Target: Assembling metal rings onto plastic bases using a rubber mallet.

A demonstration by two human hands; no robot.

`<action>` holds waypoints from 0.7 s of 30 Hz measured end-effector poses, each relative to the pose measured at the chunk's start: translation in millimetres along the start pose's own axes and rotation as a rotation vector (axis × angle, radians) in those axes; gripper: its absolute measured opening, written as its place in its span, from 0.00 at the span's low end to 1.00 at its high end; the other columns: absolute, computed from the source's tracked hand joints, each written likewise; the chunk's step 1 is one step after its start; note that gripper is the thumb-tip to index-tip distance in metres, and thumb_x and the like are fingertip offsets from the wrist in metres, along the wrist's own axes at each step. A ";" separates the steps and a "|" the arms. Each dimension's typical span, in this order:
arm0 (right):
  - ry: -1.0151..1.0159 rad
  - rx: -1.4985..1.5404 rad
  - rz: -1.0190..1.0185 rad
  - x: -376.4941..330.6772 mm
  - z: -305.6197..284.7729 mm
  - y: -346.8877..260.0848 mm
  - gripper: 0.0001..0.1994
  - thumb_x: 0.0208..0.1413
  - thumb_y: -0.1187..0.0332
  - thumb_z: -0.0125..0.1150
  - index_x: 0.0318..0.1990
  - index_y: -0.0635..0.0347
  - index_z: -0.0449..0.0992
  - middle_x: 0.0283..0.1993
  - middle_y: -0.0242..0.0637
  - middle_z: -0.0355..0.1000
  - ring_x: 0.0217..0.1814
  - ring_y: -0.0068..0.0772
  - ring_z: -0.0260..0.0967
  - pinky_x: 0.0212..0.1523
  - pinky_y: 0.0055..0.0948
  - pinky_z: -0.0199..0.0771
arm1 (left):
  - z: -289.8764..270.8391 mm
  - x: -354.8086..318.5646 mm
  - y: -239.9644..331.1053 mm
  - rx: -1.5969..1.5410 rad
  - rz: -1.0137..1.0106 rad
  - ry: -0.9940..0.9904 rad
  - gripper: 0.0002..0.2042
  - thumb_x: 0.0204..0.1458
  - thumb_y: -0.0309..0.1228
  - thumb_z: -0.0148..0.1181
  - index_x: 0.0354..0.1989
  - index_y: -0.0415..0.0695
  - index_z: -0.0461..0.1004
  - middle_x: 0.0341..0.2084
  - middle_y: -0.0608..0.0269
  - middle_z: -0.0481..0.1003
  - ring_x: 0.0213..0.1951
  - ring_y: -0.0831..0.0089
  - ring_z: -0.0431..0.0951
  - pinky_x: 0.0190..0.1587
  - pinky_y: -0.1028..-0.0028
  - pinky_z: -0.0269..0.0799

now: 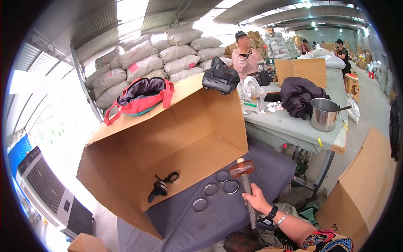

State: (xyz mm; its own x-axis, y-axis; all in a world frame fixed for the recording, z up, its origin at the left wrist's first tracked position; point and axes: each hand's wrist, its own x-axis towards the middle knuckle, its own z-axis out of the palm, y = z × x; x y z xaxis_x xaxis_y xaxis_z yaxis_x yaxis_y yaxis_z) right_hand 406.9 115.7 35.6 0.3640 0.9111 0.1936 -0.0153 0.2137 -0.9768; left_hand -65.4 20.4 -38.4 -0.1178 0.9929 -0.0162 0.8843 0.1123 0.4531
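My right hand (pixel 257 200) grips the handle of a mallet (pixel 242 168) with a reddish-brown head. It holds the mallet upright, head up, over a dark grey cloth (pixel 235 210). A black watch (pixel 273 211) and a light bracelet are on that wrist. Several thin metal rings (pixel 210 190) lie flat on the cloth, just left of the mallet. Beyond them a large cardboard box (pixel 189 122) lies on its side, its open side facing me. Inside it, near the front edge, are a black device with a strap (pixel 159 188) and a black ring (pixel 172 177). My left hand is out of view.
On the box sit a red-trimmed bag (pixel 145 96) and a black device (pixel 220 76). A work table (pixel 289 128) holds a metal pot (pixel 324 115) and dark cloth (pixel 299 96). Cardboard (pixel 361 185) stands right; an air cooler (pixel 52 193) left. A person (pixel 247 61) stands behind the table.
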 end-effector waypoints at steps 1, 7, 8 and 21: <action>-0.001 -0.001 0.000 0.1 0.3 -1.1 0.11 0.53 0.73 0.58 0.39 0.64 0.62 0.27 0.34 0.67 0.22 0.24 0.68 0.22 0.25 0.72 | 1.4 1.6 -2.0 0.003 0.005 0.014 0.20 0.61 0.43 0.43 0.46 0.39 0.75 0.43 0.40 0.74 0.46 0.43 0.72 0.49 0.55 0.68; -0.005 -0.003 -0.005 1.4 0.0 0.2 0.12 0.52 0.73 0.58 0.39 0.64 0.62 0.26 0.34 0.67 0.20 0.25 0.68 0.21 0.25 0.71 | 1.8 5.2 -1.0 0.016 0.032 -0.005 0.20 0.61 0.42 0.43 0.46 0.39 0.74 0.43 0.41 0.74 0.46 0.43 0.72 0.49 0.56 0.68; 0.000 0.011 -0.008 1.4 0.1 0.2 0.12 0.52 0.73 0.58 0.39 0.64 0.62 0.26 0.34 0.67 0.20 0.24 0.68 0.21 0.25 0.71 | 2.1 5.2 -1.6 0.016 0.031 -0.005 0.20 0.61 0.42 0.43 0.46 0.39 0.74 0.43 0.41 0.74 0.46 0.43 0.72 0.49 0.56 0.68; -0.002 -0.001 -0.006 2.7 -1.4 3.9 0.11 0.53 0.73 0.57 0.40 0.64 0.62 0.26 0.34 0.67 0.21 0.24 0.69 0.21 0.25 0.71 | 7.0 6.6 -9.7 0.002 0.054 0.011 0.18 0.61 0.41 0.44 0.45 0.40 0.75 0.42 0.40 0.74 0.44 0.43 0.72 0.47 0.55 0.68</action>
State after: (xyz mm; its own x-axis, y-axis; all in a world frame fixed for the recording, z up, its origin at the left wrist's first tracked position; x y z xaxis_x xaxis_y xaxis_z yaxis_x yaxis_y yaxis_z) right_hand 409.2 118.5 32.2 0.3624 0.9103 0.2001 -0.0120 0.2192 -0.9756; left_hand -71.5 26.1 -49.1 -0.0753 0.9970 0.0183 0.8905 0.0590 0.4512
